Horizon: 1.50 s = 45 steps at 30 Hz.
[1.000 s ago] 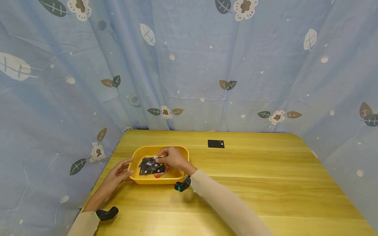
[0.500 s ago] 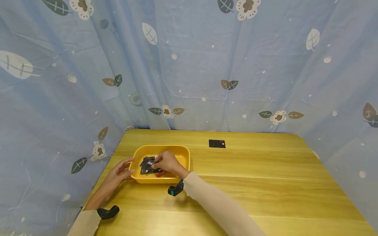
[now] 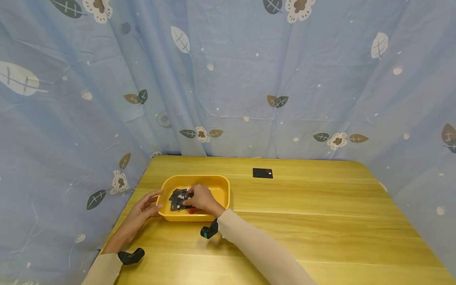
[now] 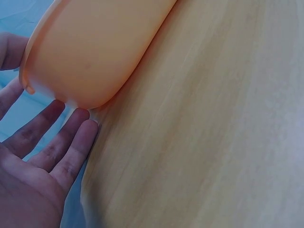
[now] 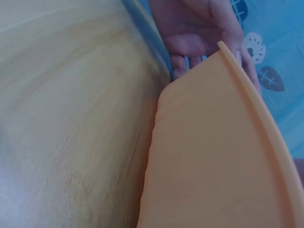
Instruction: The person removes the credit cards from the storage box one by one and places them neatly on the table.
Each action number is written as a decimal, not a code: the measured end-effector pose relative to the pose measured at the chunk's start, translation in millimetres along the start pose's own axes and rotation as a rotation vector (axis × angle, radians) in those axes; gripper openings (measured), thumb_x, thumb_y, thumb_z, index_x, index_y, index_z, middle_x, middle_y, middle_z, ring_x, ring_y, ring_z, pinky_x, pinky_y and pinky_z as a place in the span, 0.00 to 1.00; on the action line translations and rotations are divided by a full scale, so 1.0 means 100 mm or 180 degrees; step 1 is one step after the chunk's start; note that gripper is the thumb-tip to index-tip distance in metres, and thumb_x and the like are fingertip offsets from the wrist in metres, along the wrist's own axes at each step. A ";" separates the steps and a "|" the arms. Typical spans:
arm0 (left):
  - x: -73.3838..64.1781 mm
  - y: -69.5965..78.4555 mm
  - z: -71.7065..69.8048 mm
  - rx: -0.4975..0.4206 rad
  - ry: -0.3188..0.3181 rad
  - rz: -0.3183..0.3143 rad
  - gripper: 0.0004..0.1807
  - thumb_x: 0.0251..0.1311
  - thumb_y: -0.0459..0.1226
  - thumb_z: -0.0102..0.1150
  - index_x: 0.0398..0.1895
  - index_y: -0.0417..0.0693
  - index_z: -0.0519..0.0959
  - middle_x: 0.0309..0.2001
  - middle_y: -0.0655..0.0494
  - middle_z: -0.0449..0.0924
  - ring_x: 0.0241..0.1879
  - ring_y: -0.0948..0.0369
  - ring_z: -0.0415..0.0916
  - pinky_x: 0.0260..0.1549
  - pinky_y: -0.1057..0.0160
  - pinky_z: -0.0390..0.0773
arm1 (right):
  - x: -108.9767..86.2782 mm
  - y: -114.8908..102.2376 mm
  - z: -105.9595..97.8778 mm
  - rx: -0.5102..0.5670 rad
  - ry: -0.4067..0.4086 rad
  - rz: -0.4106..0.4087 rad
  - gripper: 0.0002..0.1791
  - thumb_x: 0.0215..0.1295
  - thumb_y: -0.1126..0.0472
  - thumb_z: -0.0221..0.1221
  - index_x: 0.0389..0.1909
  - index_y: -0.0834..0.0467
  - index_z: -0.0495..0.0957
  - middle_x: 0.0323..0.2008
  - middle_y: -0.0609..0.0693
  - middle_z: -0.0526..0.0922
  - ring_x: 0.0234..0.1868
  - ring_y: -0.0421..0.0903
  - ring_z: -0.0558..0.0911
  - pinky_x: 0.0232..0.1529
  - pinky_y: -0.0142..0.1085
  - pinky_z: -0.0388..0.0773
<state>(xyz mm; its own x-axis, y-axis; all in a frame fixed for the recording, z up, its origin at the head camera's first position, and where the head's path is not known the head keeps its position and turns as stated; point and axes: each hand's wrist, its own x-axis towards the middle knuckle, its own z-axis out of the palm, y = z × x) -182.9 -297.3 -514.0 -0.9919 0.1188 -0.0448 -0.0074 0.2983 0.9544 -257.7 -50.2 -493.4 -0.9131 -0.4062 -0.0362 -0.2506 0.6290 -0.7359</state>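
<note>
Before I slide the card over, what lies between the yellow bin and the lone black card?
Just bare wooden tabletop lies between the yellow bin and the lone black card, as the head view shows.

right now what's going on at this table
A person has both hands at a yellow tub on the wooden table. The left hand holds the tub's left end, while the right hand is inside it, fingers down at a pile of dark cards, one marked "Vip". Whether a card is pinched between those fingers can't be made out. Another black card lies apart on the table, beyond the tub and to its right.
</note>
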 end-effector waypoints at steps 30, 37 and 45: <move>-0.01 0.01 0.00 0.0014 0.0006 -0.0024 0.34 0.75 0.44 0.59 0.79 0.53 0.60 0.75 0.40 0.59 0.67 0.45 0.66 0.51 0.62 0.82 | 0.02 0.08 0.01 0.0018 0.0173 -0.0038 0.33 0.54 0.53 0.79 0.14 0.50 0.60 0.13 0.40 0.54 0.14 0.38 0.57 0.23 0.31 0.51; -0.02 0.01 0.01 0.0005 0.0014 -0.0034 0.33 0.75 0.43 0.59 0.79 0.52 0.61 0.75 0.39 0.60 0.61 0.59 0.72 0.50 0.62 0.83 | 0.01 0.06 0.03 -0.0133 0.0189 0.0041 0.19 0.49 0.53 0.81 0.20 0.57 0.80 0.17 0.42 0.73 0.19 0.36 0.71 0.25 0.28 0.68; -0.01 0.00 0.00 -0.0024 -0.0001 0.0007 0.34 0.75 0.44 0.59 0.79 0.53 0.60 0.74 0.39 0.60 0.57 0.67 0.74 0.50 0.61 0.83 | 0.01 0.05 0.03 -0.0103 0.0161 0.0122 0.13 0.53 0.53 0.79 0.21 0.55 0.86 0.18 0.41 0.81 0.19 0.37 0.80 0.28 0.29 0.78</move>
<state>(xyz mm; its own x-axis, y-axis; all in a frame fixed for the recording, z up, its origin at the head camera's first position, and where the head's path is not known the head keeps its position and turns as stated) -182.1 -297.7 -513.7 -0.9919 0.1197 -0.0429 -0.0062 0.2911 0.9567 -258.9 -48.9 -499.3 -0.9371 -0.3478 -0.0292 -0.2246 0.6649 -0.7124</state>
